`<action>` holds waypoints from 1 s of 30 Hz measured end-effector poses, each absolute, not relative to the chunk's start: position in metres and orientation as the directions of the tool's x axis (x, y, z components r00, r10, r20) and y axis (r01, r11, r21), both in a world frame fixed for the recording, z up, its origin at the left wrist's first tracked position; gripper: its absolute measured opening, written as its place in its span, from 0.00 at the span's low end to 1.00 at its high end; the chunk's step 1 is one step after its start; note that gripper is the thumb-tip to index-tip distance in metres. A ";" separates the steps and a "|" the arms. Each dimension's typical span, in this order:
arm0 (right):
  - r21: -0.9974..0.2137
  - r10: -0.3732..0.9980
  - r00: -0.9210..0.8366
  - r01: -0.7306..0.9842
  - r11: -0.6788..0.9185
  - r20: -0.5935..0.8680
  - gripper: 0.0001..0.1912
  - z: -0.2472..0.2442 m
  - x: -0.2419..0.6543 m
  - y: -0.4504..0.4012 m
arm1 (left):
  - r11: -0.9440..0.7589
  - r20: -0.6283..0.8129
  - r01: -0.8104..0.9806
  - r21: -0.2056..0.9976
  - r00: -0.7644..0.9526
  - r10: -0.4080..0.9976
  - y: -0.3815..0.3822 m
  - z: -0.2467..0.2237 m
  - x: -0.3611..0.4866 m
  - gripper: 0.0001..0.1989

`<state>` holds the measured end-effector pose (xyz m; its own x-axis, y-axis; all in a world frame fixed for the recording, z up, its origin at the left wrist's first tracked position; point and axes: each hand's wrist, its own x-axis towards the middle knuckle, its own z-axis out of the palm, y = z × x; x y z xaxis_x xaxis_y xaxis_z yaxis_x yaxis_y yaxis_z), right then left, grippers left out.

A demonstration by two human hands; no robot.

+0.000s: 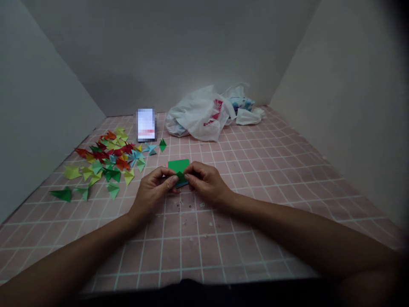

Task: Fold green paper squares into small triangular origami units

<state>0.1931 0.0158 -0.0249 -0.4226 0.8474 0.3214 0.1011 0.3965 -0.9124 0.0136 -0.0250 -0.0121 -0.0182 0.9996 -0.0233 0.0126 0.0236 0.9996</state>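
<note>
Pink grid mat under green paper

Paper pieces crowd left of hands; plastic bag blocks far end; passage right over pink grid mat.

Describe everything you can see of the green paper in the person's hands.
The green paper looks like thin, matte, bright green craft paper with straight edges, and its far part stands out beyond the fingers. A darker green triangular flap lies at its near side, where the left hand and right hand grip it between them. A blue edge shows beneath; whether that is its underside or a second sheet cannot be told. It is held over a pink grid mat, and the fingers hide its near part.
</note>
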 end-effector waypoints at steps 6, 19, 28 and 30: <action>-0.958 0.867 -0.442 0.052 0.282 0.231 0.02 -0.025 0.193 0.015 | -0.002 0.003 0.032 0.999 -0.027 1.000 -0.025 -0.011 0.014 0.10; -0.993 0.865 -0.488 -0.051 0.107 0.118 0.04 -0.029 0.188 0.016 | -0.041 0.041 0.082 0.996 0.003 0.999 -0.023 -0.014 0.013 0.08; -0.990 0.850 -0.510 -0.110 0.087 0.131 0.06 -0.027 0.188 0.015 | -0.082 0.082 0.178 0.981 0.004 0.997 -0.023 -0.013 0.014 0.07; -0.990 0.851 -0.508 -0.115 0.086 0.133 0.06 -0.027 0.188 0.014 | -0.071 0.072 0.150 0.986 0.000 0.997 -0.024 -0.014 0.014 0.08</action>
